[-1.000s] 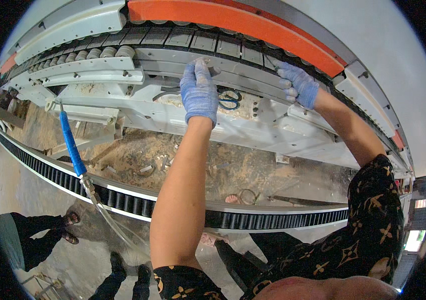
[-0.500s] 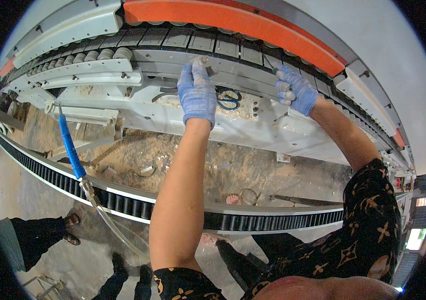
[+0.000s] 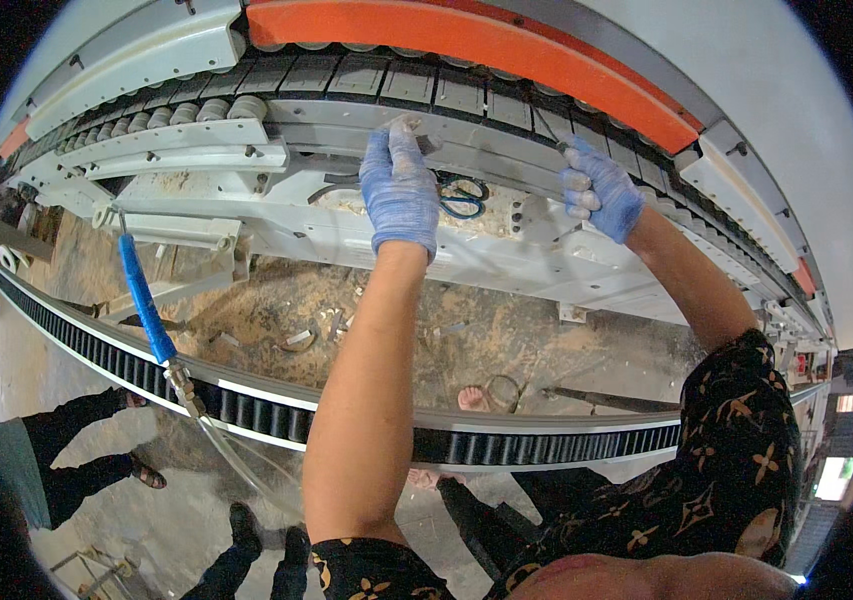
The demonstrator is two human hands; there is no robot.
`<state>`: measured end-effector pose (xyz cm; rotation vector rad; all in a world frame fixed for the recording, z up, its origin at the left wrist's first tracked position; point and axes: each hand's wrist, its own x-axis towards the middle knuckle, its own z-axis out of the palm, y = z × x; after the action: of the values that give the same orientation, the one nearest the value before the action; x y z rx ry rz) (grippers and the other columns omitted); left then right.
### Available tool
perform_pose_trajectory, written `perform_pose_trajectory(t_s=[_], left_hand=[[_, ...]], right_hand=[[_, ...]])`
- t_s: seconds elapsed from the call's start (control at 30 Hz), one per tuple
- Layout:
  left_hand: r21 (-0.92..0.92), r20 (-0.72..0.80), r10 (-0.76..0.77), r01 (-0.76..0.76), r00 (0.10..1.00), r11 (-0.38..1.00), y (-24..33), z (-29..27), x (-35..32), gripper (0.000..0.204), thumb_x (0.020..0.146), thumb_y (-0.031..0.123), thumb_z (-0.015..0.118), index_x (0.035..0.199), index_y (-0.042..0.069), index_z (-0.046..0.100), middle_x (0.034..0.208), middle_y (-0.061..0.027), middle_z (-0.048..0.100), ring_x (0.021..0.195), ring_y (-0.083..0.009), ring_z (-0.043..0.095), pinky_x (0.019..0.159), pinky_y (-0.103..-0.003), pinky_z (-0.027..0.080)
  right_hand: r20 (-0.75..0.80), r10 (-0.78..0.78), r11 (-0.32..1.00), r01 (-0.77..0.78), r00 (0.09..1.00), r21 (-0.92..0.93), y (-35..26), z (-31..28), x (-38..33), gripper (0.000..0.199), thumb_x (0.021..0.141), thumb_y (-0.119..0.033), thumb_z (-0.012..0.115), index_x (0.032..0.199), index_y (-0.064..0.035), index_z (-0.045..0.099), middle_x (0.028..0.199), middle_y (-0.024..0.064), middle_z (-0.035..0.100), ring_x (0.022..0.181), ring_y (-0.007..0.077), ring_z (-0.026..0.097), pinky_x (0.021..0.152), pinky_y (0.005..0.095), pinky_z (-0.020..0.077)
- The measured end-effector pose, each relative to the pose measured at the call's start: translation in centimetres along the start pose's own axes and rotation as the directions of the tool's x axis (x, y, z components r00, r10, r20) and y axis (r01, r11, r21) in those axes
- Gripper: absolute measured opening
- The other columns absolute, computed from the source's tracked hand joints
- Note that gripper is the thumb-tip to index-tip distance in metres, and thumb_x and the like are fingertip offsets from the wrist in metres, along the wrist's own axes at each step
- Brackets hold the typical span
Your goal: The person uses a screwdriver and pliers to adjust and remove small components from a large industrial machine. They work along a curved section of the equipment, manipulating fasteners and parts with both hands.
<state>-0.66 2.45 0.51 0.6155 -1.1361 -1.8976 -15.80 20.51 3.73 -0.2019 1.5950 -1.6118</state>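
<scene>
Left hand (image 3: 401, 190), yours: blue-gloved, fingers together and pointing up at the pale metal rail (image 3: 496, 150); whether it gripped the small grey piece (image 3: 430, 144) at its fingertips could not be told.

Thin dark rod (image 3: 547, 127): lay up and to the left of your right hand, long axis slanting from that fist toward the segmented track (image 3: 356, 78), its tip over the pads; contact unclear. Your right hand was the nearer, your left well apart.

Right hand (image 3: 601, 190), yours: blue-gloved, fingers curled round the rod's near end.

Surface and room, left to right: a co-worker's dark-trousered legs (image 3: 76, 415); a blue-sleeved nozzle (image 3: 146, 300) above a curved black roller strip (image 3: 256, 412); blue-looped scissors (image 3: 464, 200) on the machine's ledge, between your hands; an orange guard (image 3: 466, 45) along the track's far side.
</scene>
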Motion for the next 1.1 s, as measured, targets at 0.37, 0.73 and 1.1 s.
perform_pose_trajectory(t_s=[0.37, 0.73, 1.1], left_hand=[[0.012, 0.008, -0.040, 0.040, 0.999, 0.999, 0.1, 0.0, -0.2, 0.029, 0.094, 0.030, 0.043, 0.100, 0.006, 0.058, 0.080, -0.0047, 0.059, 0.065, -0.0097, 0.048, 0.056, -0.024, 0.038], [0.006, 0.033, 0.060, -0.061, 0.998, 0.998, -1.7, -1.0, 0.9, 0.029, 0.092, 0.032, 0.045, 0.101, 0.008, 0.059, 0.081, -0.0044, 0.062, 0.061, -0.0089, 0.047, 0.054, -0.023, 0.036], [0.099, -0.011, -0.026, 0.027, 1.000, 0.995, 0.2, -0.3, -0.2, 0.029, 0.093, 0.029, 0.042, 0.101, 0.007, 0.058, 0.080, -0.0066, 0.061, 0.058, -0.0098, 0.046, 0.056, -0.026, 0.039]], right_hand=[[-0.039, -0.046, 0.998, 0.044, 0.998, -0.050, 1.7, -0.9, -1.8, 0.034, 0.091, -0.023, 0.045, 0.125, -0.0208, 0.043, 0.057, -0.0048, 0.037, 0.042, 0.0062, 0.033, 0.042, 0.0232, 0.0307], [-0.099, -0.216, 0.957, 0.191, 0.971, -0.220, 0.3, -2.3, 0.3, 0.039, 0.091, -0.024, 0.045, 0.130, -0.0195, 0.040, 0.059, -0.0060, 0.041, 0.040, 0.0046, 0.033, 0.042, 0.0223, 0.0321], [-0.130, -0.169, 0.843, 0.075, 0.977, -0.532, -1.1, -0.2, 1.5, 0.040, 0.090, -0.022, 0.046, 0.129, -0.0200, 0.041, 0.057, -0.0062, 0.039, 0.038, 0.0050, 0.030, 0.034, 0.0210, 0.0301]])
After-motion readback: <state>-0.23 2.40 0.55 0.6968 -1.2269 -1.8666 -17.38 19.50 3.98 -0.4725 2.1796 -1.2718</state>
